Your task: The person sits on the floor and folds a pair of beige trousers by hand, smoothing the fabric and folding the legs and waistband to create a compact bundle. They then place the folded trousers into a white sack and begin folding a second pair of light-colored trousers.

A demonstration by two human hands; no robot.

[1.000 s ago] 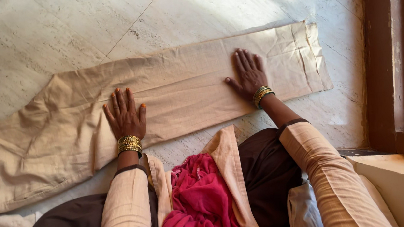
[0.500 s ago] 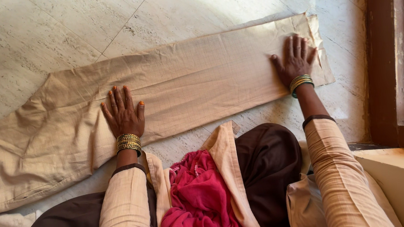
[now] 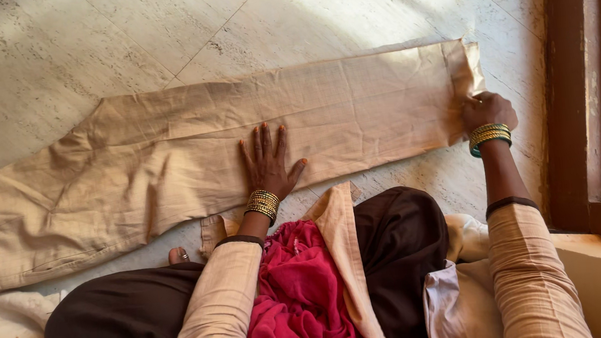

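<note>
**Onlooker A:** While the beige trousers [image 3: 188,147] lie stretched along the marble floor [image 3: 46,46], note where each hand sits. The left hand [image 3: 268,163] is spread flat, fingers splayed, palm pressing the cloth near the middle of the leg. The right hand [image 3: 487,109] is closed around the hem end [image 3: 462,76], at the end of the trousers nearest the wooden door frame [image 3: 564,85].

**Onlooker B:** So the garment runs from the waistband, at the end far from the door frame, across to that pinched hem?

**Onlooker A:** Yes. It lies just beyond the person's knees, apart from the red cloth [image 3: 301,294] heaped in the lap.

**Onlooker B:** How would you judge the step is best done?

**Onlooker A:** As I read it, the hem is being gripped to bring it over. The flat hand ought to stay firm, acting as an anchor so the layers beneath do not slide. The lifted end should rise evenly, both edges together, or the corner near the door frame will twist.

**Onlooker B:** And the wrinkles near the seat, on the side away from the door frame?

**Onlooker A:** Those I would smooth before any crease is set; otherwise they get locked in. Whether the grip catches both layers of the hem, I cannot tell from where I stand.
</note>
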